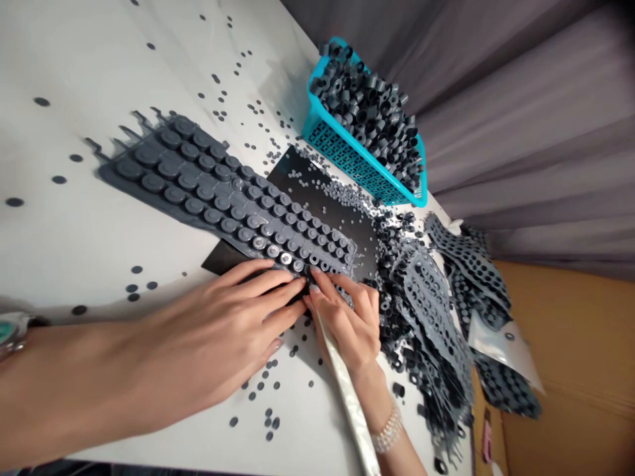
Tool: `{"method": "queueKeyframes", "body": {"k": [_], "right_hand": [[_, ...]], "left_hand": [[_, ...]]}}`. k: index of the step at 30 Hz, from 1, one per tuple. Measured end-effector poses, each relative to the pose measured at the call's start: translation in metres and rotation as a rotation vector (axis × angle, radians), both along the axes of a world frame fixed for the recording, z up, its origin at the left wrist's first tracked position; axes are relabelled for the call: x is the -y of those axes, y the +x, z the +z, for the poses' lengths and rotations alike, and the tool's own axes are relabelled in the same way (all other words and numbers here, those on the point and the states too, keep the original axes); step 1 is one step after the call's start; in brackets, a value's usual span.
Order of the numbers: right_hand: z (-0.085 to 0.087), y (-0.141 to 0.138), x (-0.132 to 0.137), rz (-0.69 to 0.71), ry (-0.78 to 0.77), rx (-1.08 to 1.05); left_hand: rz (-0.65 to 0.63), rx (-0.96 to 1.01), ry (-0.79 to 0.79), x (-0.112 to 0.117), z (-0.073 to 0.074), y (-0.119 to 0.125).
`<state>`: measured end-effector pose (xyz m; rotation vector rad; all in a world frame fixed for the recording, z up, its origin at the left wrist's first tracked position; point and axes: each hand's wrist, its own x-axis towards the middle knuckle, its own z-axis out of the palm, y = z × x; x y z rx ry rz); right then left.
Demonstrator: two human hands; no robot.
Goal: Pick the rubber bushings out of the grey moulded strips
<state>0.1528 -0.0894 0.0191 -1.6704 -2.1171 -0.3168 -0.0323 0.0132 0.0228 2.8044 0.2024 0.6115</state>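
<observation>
A long grey moulded rubber sheet (198, 178) with rows of round raised cups lies slantwise, partly over a black mat (327, 192). My left hand (248, 317) lies along the near edge of the sheet, fingers stretched out, fingertips at the cups near its right end. Beside those fingertips, my right hand (342, 317) is bent, with thumb and fingers pinched together at the same edge. Whatever they pinch is hidden. A shiny white strip (347, 383) runs from under my right hand to the bottom of the view.
A turquoise basket (347, 155) full of dark rubber rings stands at the back. Small dark discs (268, 416) are scattered over the white table (74, 251). Stripped grey sheets (431, 297) and loose rings pile up at right, near a cardboard box (570, 344).
</observation>
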Motion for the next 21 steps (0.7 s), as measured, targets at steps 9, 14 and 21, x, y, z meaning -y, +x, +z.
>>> {"method": "queueKeyframes", "body": {"k": [9, 14, 21], "right_hand": [[0.0, 0.004, -0.007, 0.066, 0.006, 0.143], [0.0, 0.022, -0.012, -0.286, 0.35, -0.013], [0.002, 0.015, 0.0, -0.199, 0.099, -0.116]], "left_hand": [[0.057, -0.023, -0.038, 0.003, -0.005, 0.001], [0.085, -0.028, -0.07, 0.004, -0.008, -0.002], [0.071, -0.03, -0.046, 0.004, -0.005, -0.003]]}}
